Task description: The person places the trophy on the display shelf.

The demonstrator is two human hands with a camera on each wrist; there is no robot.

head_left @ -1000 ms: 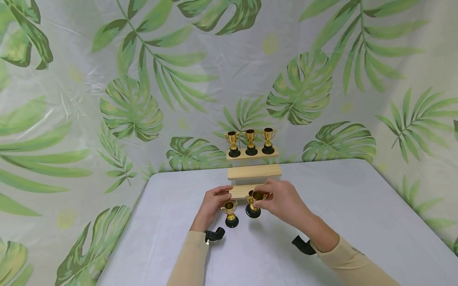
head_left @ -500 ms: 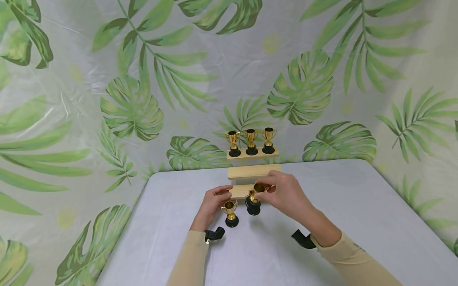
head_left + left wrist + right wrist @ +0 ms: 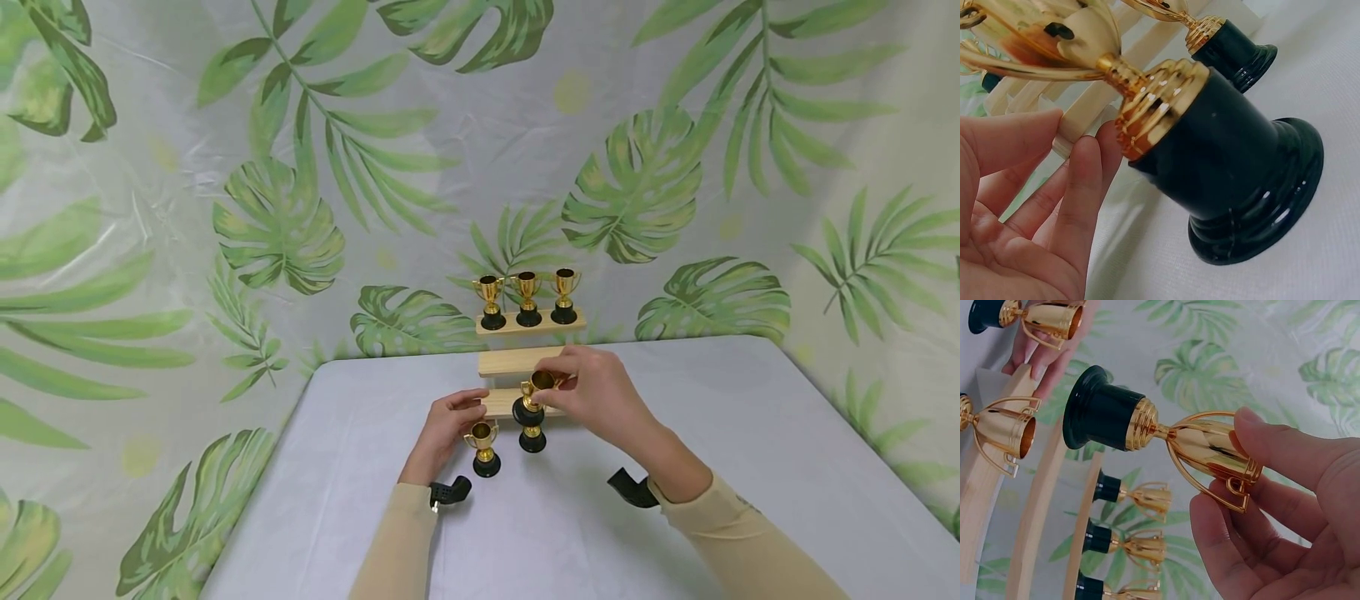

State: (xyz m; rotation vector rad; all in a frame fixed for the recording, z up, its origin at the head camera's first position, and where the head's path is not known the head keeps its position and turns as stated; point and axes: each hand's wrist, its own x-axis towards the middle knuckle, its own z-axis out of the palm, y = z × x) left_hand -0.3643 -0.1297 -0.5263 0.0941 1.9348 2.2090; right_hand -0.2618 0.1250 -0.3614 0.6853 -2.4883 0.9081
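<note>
From the head view I see my right hand (image 3: 600, 392) pinching a gold trophy (image 3: 534, 392) by its cup, lifted clear of the table (image 3: 750, 433) and level with the lowest step of the wooden stand (image 3: 525, 362). Right below it a second trophy (image 3: 532, 435) stands on the table, and a third (image 3: 483, 448) stands just to its left. My left hand (image 3: 446, 425) lies beside that third one, fingertips at the left end of the lowest step, fingers loosely bent and holding nothing. Three more trophies (image 3: 528, 298) fill the top step; the middle step is bare. Wide open table lies to the right and toward me.

From the left wrist I see the third trophy's black base (image 3: 1241, 187) close up, on the table, my fingers (image 3: 1079, 187) relaxed just beside its gold collar, near the step's edge.

From the right wrist I see thumb and fingers (image 3: 1285, 456) closed round the cup of the lifted trophy (image 3: 1147, 428), base pointing away, in the air, apart from the steps (image 3: 1041, 506).
</note>
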